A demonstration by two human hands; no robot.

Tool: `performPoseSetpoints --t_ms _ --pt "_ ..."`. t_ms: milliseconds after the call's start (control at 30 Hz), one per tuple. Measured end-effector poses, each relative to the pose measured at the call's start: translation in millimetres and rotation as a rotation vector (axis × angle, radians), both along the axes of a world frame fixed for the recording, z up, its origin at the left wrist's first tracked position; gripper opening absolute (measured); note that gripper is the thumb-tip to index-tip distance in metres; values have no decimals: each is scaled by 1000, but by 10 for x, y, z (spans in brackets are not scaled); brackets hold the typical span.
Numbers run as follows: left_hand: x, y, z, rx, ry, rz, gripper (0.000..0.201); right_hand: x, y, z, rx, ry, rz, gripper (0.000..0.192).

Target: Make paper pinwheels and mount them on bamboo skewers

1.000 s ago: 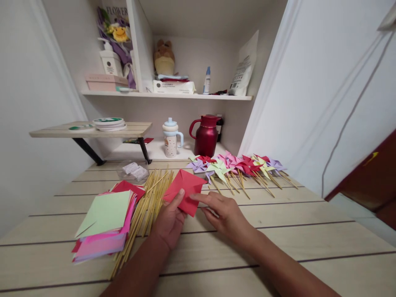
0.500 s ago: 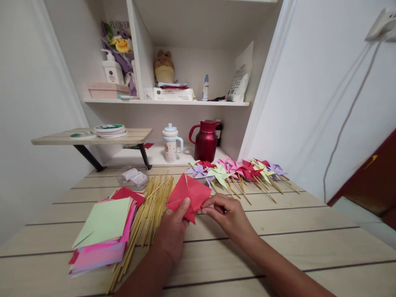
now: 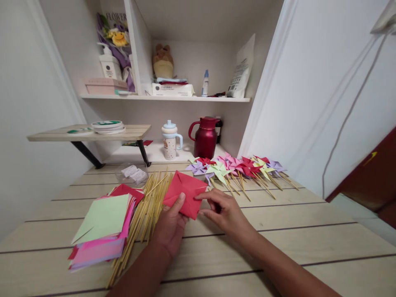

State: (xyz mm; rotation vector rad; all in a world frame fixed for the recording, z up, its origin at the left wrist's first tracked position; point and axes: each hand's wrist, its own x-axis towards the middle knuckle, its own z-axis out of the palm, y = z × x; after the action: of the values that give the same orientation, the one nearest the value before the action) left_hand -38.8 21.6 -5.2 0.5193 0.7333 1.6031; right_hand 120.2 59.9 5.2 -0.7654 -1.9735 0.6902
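Observation:
My left hand (image 3: 171, 222) holds a red paper square (image 3: 187, 192), its thumb on top and the other fingers underneath. Slits and creases run from the paper's corners toward its middle, and it lies nearly flat. At its right edge is my right hand (image 3: 224, 210); the index fingertip touches the paper while the thumb stands apart below. Left of my hands lies a bundle of thin wooden sticks (image 3: 150, 208). Beside the sticks rests a stack of coloured paper squares (image 3: 103, 218), light green on top. Finished paper pinwheels on sticks (image 3: 229, 165) lie behind my right hand.
A clear container with small white packets (image 3: 134, 174) stands behind the sticks. At the back are a speckled cup (image 3: 170, 144) and a red thermos jug (image 3: 206, 138). A small raised shelf (image 3: 62, 135) is at left. The slatted table (image 3: 303, 243) extends right.
The red paper's raised points now lie flatter, making a squarer outline. My right hand's finger and thumb have parted at its edge. The view has tilted slightly.

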Motion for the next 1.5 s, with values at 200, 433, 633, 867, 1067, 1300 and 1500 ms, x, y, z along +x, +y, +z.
performPoseSetpoints --t_ms 200,433,633,867,1067,1300,1500 --pt "-29 7 -38 -28 -28 3 39 -8 -31 -11 130 -47 39 24" --pt "53 -32 -37 9 61 -102 37 8 2 14 86 -4 -113 8" --pt "12 -3 -11 -86 -4 -7 31 60 14 36 241 -34 -61 28" --pt "-21 7 54 -74 -65 35 36 52 -17 -31 413 -184 -35 39" --pt "17 -45 16 -14 -30 -102 31 32 -10 -60 374 -111 -53 15" --pt "49 -53 -7 3 144 -110 23 2 -17 38 159 7 -94 8" --pt "67 -44 -11 24 179 -129 24 2 -9 66 38 6 -164 13"
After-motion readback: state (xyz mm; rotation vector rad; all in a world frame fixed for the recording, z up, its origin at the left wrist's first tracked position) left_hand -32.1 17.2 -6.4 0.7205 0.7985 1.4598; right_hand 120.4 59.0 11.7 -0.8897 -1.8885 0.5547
